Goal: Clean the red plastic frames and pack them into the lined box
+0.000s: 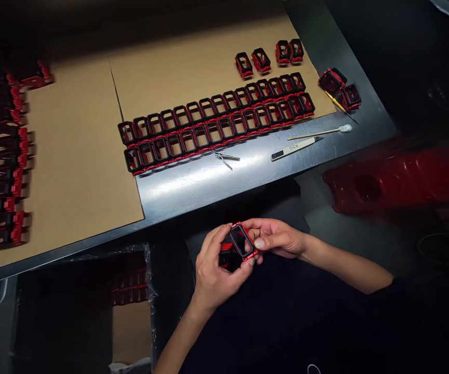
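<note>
Over my lap, just below the table's front edge, I hold a red and black rectangular frame part [236, 240] with rounded corners around a dark window. My left hand [213, 270] closes round it from the left, fingers at its upper end and thumb at its lower end. From the right, my right hand [281, 238] closes on its side, the thumb near the lower right edge and other fingers partly behind it. More red plastic of the same part shows inside my left palm. The side facing away from me is hidden.
Two long rows of similar frames [206, 122] stand on cardboard [80, 156] over the metal table [185, 182]. Nearby lie a cutter knife [295, 148], a cotton swab [317, 132], nippers [228, 157] and a yellow-handled tool [337, 103]. A red moulded object [399, 179] sits at right.
</note>
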`<action>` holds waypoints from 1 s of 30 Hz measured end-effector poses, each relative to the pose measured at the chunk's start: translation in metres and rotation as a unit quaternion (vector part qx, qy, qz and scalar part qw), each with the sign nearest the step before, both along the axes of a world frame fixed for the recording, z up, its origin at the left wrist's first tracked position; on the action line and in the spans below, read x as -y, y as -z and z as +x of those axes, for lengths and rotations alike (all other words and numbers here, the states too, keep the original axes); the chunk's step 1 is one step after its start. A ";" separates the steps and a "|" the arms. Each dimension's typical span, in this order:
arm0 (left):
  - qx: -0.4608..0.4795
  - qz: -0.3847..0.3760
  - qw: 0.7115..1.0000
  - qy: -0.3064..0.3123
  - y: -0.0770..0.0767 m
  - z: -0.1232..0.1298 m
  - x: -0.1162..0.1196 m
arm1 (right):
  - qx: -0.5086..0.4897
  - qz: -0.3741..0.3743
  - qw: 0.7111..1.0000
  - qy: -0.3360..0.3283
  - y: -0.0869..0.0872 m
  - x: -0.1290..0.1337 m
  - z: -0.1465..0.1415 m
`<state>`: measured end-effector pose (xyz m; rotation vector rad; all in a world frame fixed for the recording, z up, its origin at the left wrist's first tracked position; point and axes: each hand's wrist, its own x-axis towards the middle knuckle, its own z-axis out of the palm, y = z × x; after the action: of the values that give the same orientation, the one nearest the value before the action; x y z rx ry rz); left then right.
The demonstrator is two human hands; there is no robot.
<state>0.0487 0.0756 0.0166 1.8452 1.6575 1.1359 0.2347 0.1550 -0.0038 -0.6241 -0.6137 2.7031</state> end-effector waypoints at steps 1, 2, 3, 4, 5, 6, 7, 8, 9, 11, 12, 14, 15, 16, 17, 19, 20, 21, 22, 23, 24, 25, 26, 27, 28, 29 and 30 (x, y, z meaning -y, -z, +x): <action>0.005 -0.001 1.000 -0.008 0.000 0.000 0.000 | 0.003 0.010 1.000 0.008 -0.001 0.000 0.000; 0.012 -0.006 1.000 -0.011 0.000 0.000 0.000 | 0.009 0.022 1.000 0.016 -0.003 0.000 0.000; 0.019 -0.014 1.000 -0.008 0.000 0.001 0.000 | 0.018 0.034 0.999 0.023 -0.005 0.000 -0.001; 0.025 -0.024 0.999 -0.003 0.000 0.001 0.000 | 0.031 0.047 0.998 0.028 -0.007 0.000 -0.001; 0.029 -0.037 0.999 0.003 -0.001 0.002 0.000 | 0.047 0.059 0.997 0.030 -0.008 0.001 -0.002; 0.031 -0.047 0.998 0.006 -0.001 0.002 0.000 | 0.063 0.071 0.995 0.029 -0.010 0.001 -0.002; 0.031 -0.054 0.998 0.009 -0.001 0.002 0.000 | 0.080 0.082 0.993 0.024 -0.012 0.001 -0.003; 0.028 -0.057 0.998 0.012 0.000 0.003 0.000 | 0.095 0.092 0.991 0.016 -0.014 0.002 -0.004; 0.023 -0.055 0.998 0.018 0.001 0.002 0.000 | 0.107 0.102 0.989 0.005 -0.016 0.002 -0.005; 0.013 -0.048 0.998 0.037 0.003 0.001 0.002 | 0.124 0.123 0.984 -0.019 -0.020 0.001 -0.006; 0.011 -0.048 0.998 0.043 0.005 -0.001 0.004 | 0.130 0.143 0.981 -0.031 -0.023 -0.002 -0.004; 0.020 -0.063 0.997 0.037 0.010 -0.005 0.009 | 0.168 0.233 0.957 -0.025 -0.028 -0.016 0.003; 0.036 -0.077 0.996 0.023 0.012 -0.008 0.012 | 0.212 0.305 0.929 0.005 -0.030 -0.026 0.009; 0.059 -0.093 0.994 0.007 0.014 -0.010 0.015 | 0.273 0.385 0.880 0.057 -0.034 -0.039 0.016; 0.087 -0.107 0.990 -0.009 0.017 -0.011 0.018 | 0.344 0.460 0.810 0.121 -0.037 -0.052 0.024; 0.146 -0.131 0.980 -0.030 0.021 -0.013 0.023 | 0.461 0.566 0.646 0.222 -0.043 -0.078 0.036; 0.170 -0.139 0.975 -0.035 0.022 -0.012 0.024 | 0.490 0.604 0.581 0.239 -0.045 -0.089 0.037; 0.187 -0.144 0.971 -0.035 0.023 -0.010 0.024 | 0.500 0.639 0.537 0.233 -0.046 -0.097 0.034; 0.197 -0.146 0.969 -0.033 0.023 -0.008 0.024 | 0.498 0.672 0.507 0.209 -0.045 -0.103 0.026; 0.198 -0.145 0.969 -0.028 0.023 -0.005 0.023 | 0.493 0.699 0.486 0.178 -0.043 -0.106 0.014; 0.193 -0.140 0.971 -0.021 0.023 -0.003 0.022 | 0.493 0.717 0.470 0.145 -0.040 -0.108 -0.001; 0.184 -0.133 0.974 -0.014 0.022 -0.001 0.021 | 0.504 0.725 0.455 0.115 -0.037 -0.110 -0.017; 0.173 -0.124 0.977 -0.008 0.021 -0.001 0.020 | 0.524 0.722 0.444 0.090 -0.034 -0.110 -0.033; 0.163 -0.114 0.980 -0.004 0.020 -0.001 0.019 | 0.544 0.714 0.435 0.070 -0.031 -0.112 -0.046; 0.155 -0.104 0.982 -0.003 0.018 -0.002 0.019 | 0.559 0.707 0.429 0.060 -0.028 -0.113 -0.055; 0.150 -0.094 0.984 -0.006 0.017 -0.003 0.019 | 0.563 0.704 0.430 0.057 -0.027 -0.113 -0.059; 0.146 -0.086 0.985 -0.013 0.015 -0.005 0.019 | 0.553 0.706 0.439 0.059 -0.026 -0.112 -0.058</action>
<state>0.0439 0.0562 0.0015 1.4754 1.5605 1.1715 0.1769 0.2673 0.0224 -1.4944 -2.3689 0.3812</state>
